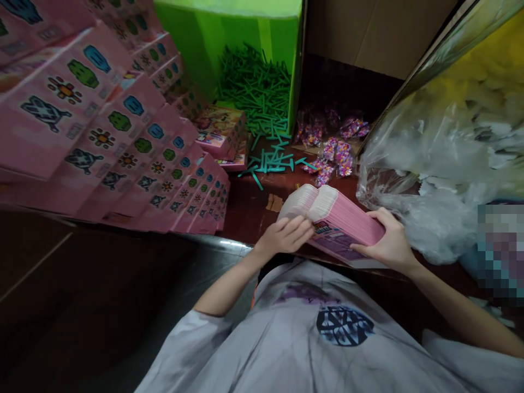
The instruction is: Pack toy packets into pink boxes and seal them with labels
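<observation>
A thick stack of flat pink cartons (352, 218) with white flap ends rests at the table's front edge, close against my body. My right hand (388, 240) grips the stack's right end, thumb on the near printed side and fingers over the far upper edge. At the left end, my left hand (289, 234) is closed against the near corner by the white flaps, its fingers together and its thumb hidden. A printed purple panel shows on the stack's near side.
Made-up pink boxes (143, 147) are piled at left. A bright green box (196, 54) holds many green sticks (257, 82), some spilled on the dark red table (241, 210). Small bags of colourful beads (338, 155) lie behind the stack. Clear plastic bags (409, 191) bulge at right.
</observation>
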`<state>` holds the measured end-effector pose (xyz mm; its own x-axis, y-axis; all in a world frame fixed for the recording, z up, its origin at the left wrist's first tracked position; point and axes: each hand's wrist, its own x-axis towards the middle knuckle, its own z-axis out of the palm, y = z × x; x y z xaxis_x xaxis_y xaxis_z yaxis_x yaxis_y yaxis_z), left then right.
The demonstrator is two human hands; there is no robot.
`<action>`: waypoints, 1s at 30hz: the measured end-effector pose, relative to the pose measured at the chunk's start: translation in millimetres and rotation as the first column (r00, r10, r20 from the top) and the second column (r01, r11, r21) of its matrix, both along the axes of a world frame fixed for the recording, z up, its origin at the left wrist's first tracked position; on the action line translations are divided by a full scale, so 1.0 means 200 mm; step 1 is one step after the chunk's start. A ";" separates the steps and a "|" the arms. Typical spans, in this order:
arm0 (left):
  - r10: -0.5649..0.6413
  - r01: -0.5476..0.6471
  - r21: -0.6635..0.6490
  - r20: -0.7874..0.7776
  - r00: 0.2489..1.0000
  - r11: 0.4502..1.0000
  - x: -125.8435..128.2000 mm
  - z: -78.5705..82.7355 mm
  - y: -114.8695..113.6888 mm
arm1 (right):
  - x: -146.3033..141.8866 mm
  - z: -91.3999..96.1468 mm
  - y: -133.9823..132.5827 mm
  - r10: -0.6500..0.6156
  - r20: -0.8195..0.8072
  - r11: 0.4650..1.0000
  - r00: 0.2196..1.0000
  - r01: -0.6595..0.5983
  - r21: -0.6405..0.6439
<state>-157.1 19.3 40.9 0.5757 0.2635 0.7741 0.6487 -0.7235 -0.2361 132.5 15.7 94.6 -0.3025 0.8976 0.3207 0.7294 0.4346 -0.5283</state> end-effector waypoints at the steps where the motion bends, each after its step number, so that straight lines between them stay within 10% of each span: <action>1: 0.049 -0.049 0.037 -0.001 0.999 0.998 -0.04 -0.02 0.00 | 0.00 0.00 0.00 -0.001 0.000 1.000 1.000 0.001 0.002; 6: 0.186 -0.189 0.008 0.133 0.973 0.982 -0.13 -0.15 -0.03 | -0.03 -0.01 0.01 0.020 0.039 1.000 0.999 -0.020 0.006; 17: 0.159 -0.031 -0.284 0.440 0.884 0.958 0.15 -0.51 -0.20 | -0.17 -0.06 0.03 0.088 0.550 0.995 0.831 -0.099 -0.009; 19: 0.146 0.099 -0.442 0.487 0.861 0.891 0.16 -0.57 -0.25 | -0.18 -0.06 0.03 0.082 0.557 0.996 0.826 -0.094 -0.008; 23: 0.186 0.387 -0.717 0.579 0.794 0.581 0.17 -0.70 -0.37 | -0.25 -0.03 -0.01 0.061 0.571 0.996 0.819 -0.009 -0.093; 30: 0.486 -0.202 -0.473 0.616 0.619 0.858 -0.02 -0.79 -0.21 | -0.33 0.03 0.00 -0.003 0.562 0.988 0.827 0.088 -0.124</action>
<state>-161.2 -23.5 -117.0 -0.2838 0.6360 0.7176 0.7274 -0.3448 0.5932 65.9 16.0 99.8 -0.3494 0.9368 -0.0193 0.9348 0.3471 -0.0757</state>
